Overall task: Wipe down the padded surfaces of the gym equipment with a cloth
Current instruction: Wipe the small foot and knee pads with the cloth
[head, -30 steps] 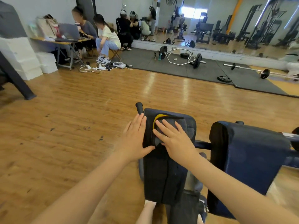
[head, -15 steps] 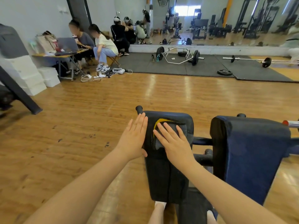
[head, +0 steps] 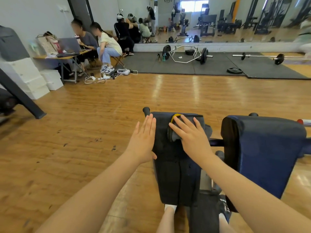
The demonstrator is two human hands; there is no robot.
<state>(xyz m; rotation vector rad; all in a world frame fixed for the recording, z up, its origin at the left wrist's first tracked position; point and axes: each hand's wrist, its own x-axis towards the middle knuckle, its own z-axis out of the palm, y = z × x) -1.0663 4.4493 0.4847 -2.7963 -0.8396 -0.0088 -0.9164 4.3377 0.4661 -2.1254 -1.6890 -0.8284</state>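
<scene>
Ctr-low: left pad (head: 176, 174), cloth (head: 181, 130) on its top under right hand (head: 193, 137); left hand (head: 143, 142) on pad's left edge. Right pad (head: 262, 152) lower right. Bench (head: 64, 57) w/ people upper left; barbells (head: 186, 54) top ctr.

A dark grey cloth (head: 175, 132) with a yellow edge lies flattened near the far end of the left pad (head: 178, 174), a long, dark navy cushion running from near to far. To its right, apart from it, stands a second pad (head: 262, 153), bluer and wider, its padded face tilted toward the left.
</scene>
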